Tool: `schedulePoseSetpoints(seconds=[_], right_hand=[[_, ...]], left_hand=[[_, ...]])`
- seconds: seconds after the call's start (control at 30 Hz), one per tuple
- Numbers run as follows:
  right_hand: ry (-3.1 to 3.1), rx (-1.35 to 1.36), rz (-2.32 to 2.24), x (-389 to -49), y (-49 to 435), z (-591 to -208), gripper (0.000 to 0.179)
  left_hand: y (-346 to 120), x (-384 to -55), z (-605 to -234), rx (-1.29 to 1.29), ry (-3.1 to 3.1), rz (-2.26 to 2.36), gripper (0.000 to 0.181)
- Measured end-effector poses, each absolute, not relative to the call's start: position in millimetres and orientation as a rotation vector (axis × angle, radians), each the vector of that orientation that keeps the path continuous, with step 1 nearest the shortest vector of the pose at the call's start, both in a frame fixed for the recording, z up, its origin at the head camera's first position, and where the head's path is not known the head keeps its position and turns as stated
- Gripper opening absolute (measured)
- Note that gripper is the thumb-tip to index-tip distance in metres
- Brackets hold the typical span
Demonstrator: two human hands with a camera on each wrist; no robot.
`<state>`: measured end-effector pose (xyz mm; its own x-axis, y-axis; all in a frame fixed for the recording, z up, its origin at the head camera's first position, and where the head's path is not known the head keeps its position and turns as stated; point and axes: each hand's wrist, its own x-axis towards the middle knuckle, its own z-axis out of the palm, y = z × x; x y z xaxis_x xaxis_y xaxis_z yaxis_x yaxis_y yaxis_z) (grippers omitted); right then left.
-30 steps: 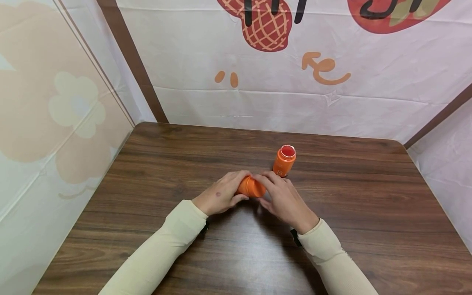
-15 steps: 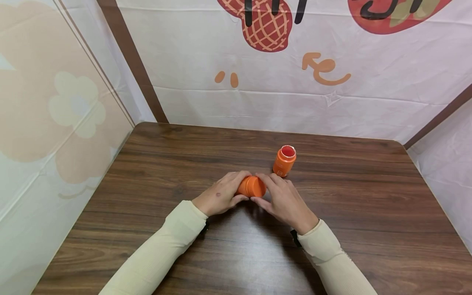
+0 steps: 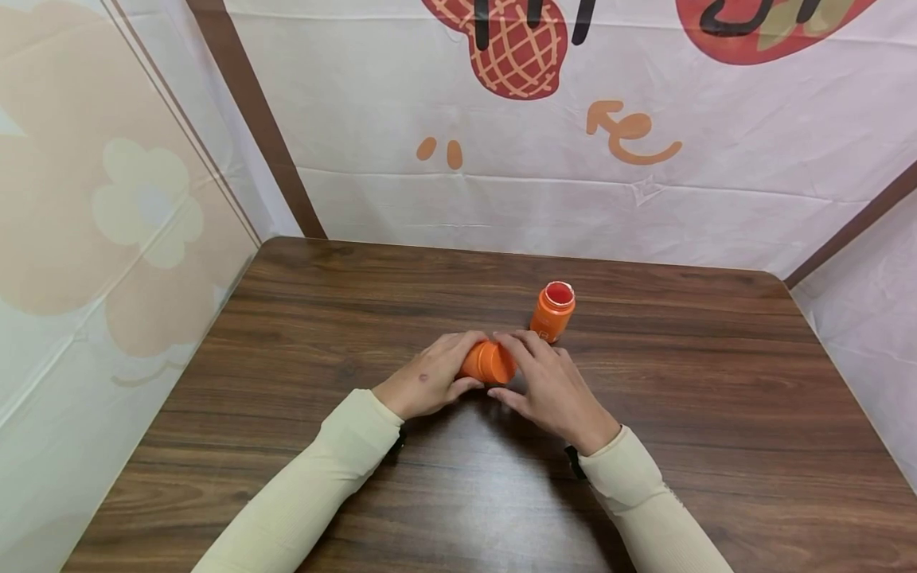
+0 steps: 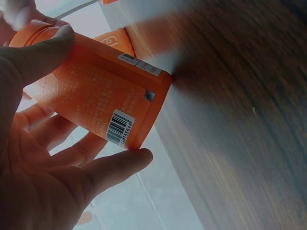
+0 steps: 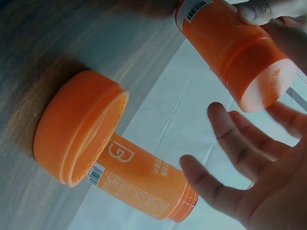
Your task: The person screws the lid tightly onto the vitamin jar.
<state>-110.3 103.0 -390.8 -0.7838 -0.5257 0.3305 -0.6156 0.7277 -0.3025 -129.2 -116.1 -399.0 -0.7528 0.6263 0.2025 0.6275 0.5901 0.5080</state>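
My left hand (image 3: 430, 377) grips an orange bottle (image 4: 91, 91), which is tilted, with its bottom edge low over the wooden table. A barcode shows on its label. The bottle's orange lid (image 5: 268, 84) is on and faces my right hand (image 3: 553, 390). The fingers of that hand are spread around the lid, with fingertips (image 5: 219, 112) standing apart from it in the right wrist view. Behind my right hand a second orange bottle (image 3: 552, 313) stands upright with its mouth uncovered. A loose orange lid (image 5: 79, 127) lies on the table, hidden by my right hand in the head view.
The dark wooden table (image 3: 344, 318) runs back to a white printed cloth (image 3: 372, 207). More cloth hangs at the left and right sides. The uncapped bottle and loose lid stand close to my right hand.
My right fingers close in on the held bottle's lid half a second ago and are now loosened from it. The left hand, held bottle and standing bottle stay in place.
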Motion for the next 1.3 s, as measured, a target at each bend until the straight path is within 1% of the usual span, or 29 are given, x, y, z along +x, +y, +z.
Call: schedulePoseSetpoints(seconds=[0.23,0.67,0.9,1.1,1.3], right_hand=[[-2.629,0.986,0.512,-111.4,104.5,-392.3,0.064],[-2.633,0.962,0.513,-111.0,103.0,-390.5,0.058],[-2.647,0.932,0.506,-111.0,102.5,-391.1,0.056],[-2.672,0.888,0.515,-110.9,102.6,-390.9,0.057],[-2.663,0.934,0.529,-112.7,104.0,-391.9,0.065]], left_hand=[[-116.6,-129.5,-399.7,-1.109,-2.785,-0.902,0.055],[-116.3,-128.9,-399.1,-1.081,-2.802,-0.904,0.056],[-116.2,-129.7,-399.6,-1.084,-2.803,-0.915,0.054],[-115.6,-130.2,-398.9,-1.092,-2.807,-0.915,0.053],[-115.7,-129.9,-397.5,-1.091,-2.824,-0.916,0.056]])
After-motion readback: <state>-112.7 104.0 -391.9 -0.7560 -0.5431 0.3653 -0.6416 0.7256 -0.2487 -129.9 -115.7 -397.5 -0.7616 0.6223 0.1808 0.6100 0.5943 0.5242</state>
